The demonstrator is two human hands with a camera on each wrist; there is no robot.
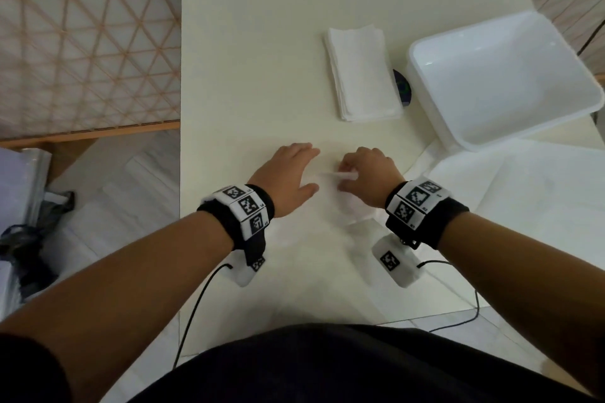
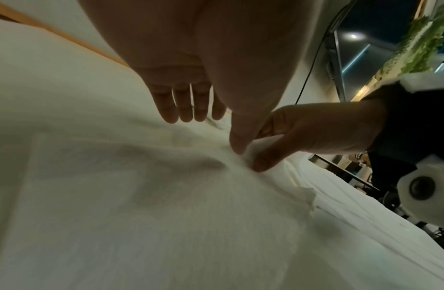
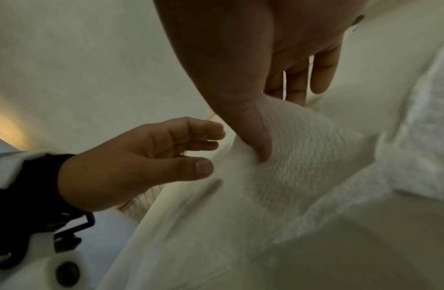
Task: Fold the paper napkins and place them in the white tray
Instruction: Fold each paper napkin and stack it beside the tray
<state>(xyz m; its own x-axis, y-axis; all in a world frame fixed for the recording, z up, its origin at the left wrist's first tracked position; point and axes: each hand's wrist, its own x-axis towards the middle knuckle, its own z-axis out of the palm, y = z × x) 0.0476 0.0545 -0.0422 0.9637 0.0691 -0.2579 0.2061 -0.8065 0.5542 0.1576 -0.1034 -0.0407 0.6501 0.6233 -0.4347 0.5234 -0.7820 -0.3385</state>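
Note:
A single white paper napkin [image 1: 347, 206] lies spread on the cream table [image 1: 248, 42] under both hands. My right hand [image 1: 343, 173] pinches a lifted edge of that napkin [image 3: 303, 147] between the thumb [image 3: 263, 149] and the fingers behind it. Just left of it my left hand [image 1: 312, 170] hovers low with relaxed fingers [image 2: 186, 109], its thumb tip touching the napkin [image 2: 166, 196]. A stack of napkins [image 1: 360, 75] sits farther back. The white tray [image 1: 425, 82] stands at the right, empty.
A dark round disc [image 1: 402, 87] lies between the stack and the tray. A flat white sheet or lid [image 1: 523, 199] covers the table's near right. A wooden lattice fence [image 1: 82, 59] runs along the left, with bags [image 1: 19, 239] on the floor.

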